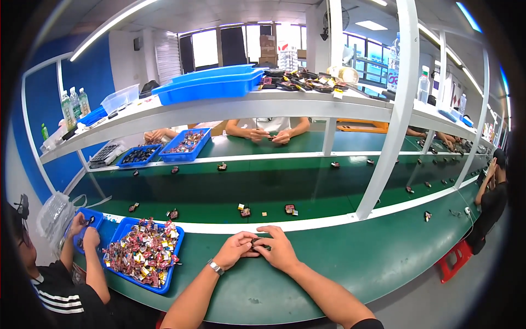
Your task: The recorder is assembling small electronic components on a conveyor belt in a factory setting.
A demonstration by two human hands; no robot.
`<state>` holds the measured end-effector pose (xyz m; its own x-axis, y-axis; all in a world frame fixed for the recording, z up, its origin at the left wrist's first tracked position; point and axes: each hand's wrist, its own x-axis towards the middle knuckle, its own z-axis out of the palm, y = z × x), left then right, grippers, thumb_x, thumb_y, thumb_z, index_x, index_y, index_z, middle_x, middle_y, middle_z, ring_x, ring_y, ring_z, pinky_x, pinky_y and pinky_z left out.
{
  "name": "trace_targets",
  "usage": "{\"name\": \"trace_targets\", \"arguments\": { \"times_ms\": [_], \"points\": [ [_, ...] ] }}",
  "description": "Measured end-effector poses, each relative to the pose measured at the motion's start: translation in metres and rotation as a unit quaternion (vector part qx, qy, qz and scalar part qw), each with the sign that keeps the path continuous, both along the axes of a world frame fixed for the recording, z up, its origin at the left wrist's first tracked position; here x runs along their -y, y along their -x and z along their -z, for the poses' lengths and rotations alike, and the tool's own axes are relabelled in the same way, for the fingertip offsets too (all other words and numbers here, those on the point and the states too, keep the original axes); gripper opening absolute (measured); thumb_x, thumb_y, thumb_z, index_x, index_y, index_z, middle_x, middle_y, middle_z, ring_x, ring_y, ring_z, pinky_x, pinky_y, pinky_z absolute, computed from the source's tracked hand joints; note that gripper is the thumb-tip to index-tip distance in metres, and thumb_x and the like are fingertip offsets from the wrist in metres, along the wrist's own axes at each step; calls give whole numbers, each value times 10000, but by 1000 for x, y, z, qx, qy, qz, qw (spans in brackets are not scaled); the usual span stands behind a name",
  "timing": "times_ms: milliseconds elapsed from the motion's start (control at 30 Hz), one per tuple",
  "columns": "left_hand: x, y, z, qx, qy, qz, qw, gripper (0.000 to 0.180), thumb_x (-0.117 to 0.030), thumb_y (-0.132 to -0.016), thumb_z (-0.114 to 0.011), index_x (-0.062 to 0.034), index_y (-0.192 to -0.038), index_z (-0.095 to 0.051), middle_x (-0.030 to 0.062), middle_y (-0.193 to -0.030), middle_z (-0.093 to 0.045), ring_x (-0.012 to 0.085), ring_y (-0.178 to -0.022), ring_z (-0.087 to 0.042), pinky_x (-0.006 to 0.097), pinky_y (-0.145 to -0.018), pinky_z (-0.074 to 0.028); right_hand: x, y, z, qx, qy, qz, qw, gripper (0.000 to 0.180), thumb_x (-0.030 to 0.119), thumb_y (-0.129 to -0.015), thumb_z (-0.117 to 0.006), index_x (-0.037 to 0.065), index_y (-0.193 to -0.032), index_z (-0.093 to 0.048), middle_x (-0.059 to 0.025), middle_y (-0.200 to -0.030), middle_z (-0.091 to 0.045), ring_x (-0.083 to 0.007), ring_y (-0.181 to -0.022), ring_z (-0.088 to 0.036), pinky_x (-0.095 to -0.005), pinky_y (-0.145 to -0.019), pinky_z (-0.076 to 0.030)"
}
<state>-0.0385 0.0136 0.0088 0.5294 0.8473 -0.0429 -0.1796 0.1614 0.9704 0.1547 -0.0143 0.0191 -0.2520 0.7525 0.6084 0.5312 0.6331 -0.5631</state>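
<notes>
Head view: our left hand and right hand meet on the near green bench, both pinching one small dark plastic part between the fingertips (mostly hidden). We judge it light, rigid, a bit fiddly; best held by its outer edges. Blue plastic bin of red-wrapped pieces sits just left. Matching small parts lie farther on the dark conveyor belt.
</notes>
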Motion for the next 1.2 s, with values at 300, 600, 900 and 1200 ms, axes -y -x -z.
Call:
{"name": "trace_targets", "arguments": {
  "times_ms": [300,600,900,1200],
  "points": [
    [1,-1,0,1,-1,-13,1000,236,-76,-967,-527,-19,-1195,-506,106,-1125,-594,205,-1030,-631,365,-892,-568,-1,1,6,-29,8,-8,1000,118,113,-793,-704,82,-904,-725,-55,-1188,-613,-274,-1165,-519,-377,-958,-462],
    [0,-1,4,51,-33,-40,997,223,-88,-962,-551,-31,-1167,-484,154,-1217,-593,237,-1061,-633,387,-896,-566,1,14,3,-75,-10,-17,997,141,59,-778,-682,60,-916,-714,-74,-1195,-603,-297,-1164,-516,-387,-970,-454],
    [2,-2,3,67,-29,-24,997,228,-69,-971,-518,-34,-1194,-486,139,-1152,-624,226,-1072,-628,388,-921,-553,1,12,10,-74,-39,22,996,168,53,-753,-705,90,-916,-723,-73,-1198,-610,-295,-1155,-528,-383,-941,-479],
    [3,-3,-1,43,-21,-29,998,238,-58,-972,-508,-20,-1206,-481,143,-1161,-618,223,-1078,-623,370,-917,-554,-1,15,13,-103,3,25,994,168,46,-758,-677,77,-917,-719,-73,-1252,-589,-296,-1179,-513,-387,-949,-477]
  ]
}}
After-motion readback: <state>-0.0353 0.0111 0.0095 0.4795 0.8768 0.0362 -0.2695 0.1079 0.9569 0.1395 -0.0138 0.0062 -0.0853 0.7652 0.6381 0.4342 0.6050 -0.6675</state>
